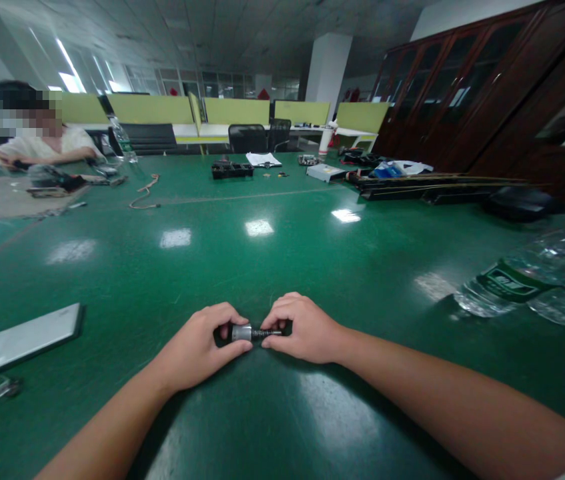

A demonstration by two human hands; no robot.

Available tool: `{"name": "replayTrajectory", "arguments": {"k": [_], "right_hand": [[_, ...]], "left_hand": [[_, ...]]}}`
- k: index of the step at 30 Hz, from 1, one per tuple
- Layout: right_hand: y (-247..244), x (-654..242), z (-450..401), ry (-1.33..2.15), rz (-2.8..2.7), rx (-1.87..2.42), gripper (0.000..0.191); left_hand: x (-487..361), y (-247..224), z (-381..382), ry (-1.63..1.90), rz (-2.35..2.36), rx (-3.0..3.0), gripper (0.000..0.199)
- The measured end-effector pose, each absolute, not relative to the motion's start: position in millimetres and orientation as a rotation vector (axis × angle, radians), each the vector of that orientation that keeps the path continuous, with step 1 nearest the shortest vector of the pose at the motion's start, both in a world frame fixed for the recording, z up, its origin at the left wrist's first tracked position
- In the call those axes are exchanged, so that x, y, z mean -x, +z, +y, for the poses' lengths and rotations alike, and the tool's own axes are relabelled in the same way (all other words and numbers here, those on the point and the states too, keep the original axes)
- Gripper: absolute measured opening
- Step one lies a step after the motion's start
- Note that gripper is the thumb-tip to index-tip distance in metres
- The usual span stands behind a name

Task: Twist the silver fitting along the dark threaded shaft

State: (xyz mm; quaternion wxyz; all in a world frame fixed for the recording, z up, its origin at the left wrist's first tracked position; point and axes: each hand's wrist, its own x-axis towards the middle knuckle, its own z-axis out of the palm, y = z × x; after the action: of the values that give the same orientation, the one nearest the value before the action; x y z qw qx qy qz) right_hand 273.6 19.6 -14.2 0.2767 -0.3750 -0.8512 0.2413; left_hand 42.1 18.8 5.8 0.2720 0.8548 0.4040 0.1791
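A person's left hand [199,347] pinches the silver cylinder [241,333] and the right hand [306,331] the thin shaft [257,334] of a small metal part [247,333], its long axis running left to right between them over a green table [282,257]

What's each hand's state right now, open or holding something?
Left hand: closed, holding the silver cylinder.
Right hand: closed, pinching the dark ridged rod at the cylinder's end.
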Motion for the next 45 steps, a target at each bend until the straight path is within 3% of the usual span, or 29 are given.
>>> {"name": "replayTrajectory", "arguments": {"k": [22,45], "right_hand": [[-14,-291,33,0.539,-2.178,1.269,0.006],[-9,-283,29,0.587,-2.284,1.062,0.007]], "left_hand": [[-37,4,19,0.527,1.178,-2.249,0.019],[-38,6,19,0.534,1.157,-2.253,0.022]]}}
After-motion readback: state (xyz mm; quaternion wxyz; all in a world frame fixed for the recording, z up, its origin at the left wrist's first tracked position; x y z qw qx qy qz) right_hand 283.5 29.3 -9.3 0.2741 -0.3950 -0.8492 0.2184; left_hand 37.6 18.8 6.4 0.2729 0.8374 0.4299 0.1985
